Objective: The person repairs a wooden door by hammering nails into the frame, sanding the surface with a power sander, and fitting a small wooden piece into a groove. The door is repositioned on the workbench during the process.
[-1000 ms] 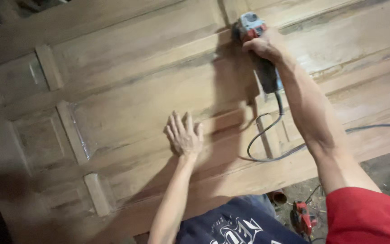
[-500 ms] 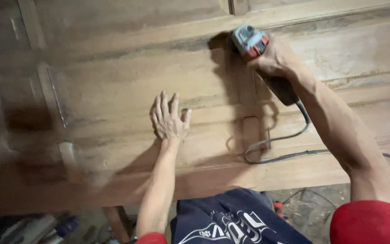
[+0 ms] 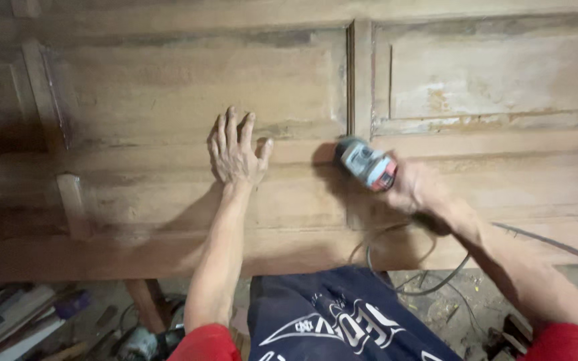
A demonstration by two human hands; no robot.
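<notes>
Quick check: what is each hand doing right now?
Left hand: open, flat on the wooden door.
Right hand: closed around the power sander, blurred.

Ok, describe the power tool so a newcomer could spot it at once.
A large panelled wooden door lies flat across the view. Near its middle, just below the vertical rail, the right hand grips a handheld sander. It is the only grey and red thing on the brown wood.

Between your flat left hand [image 3: 235, 150] and the sander [image 3: 368, 164] in your right hand [image 3: 417, 190], bare door panel [image 3: 168, 87] lies open, while the looping cord [image 3: 423, 281] crowds the near edge.
</notes>
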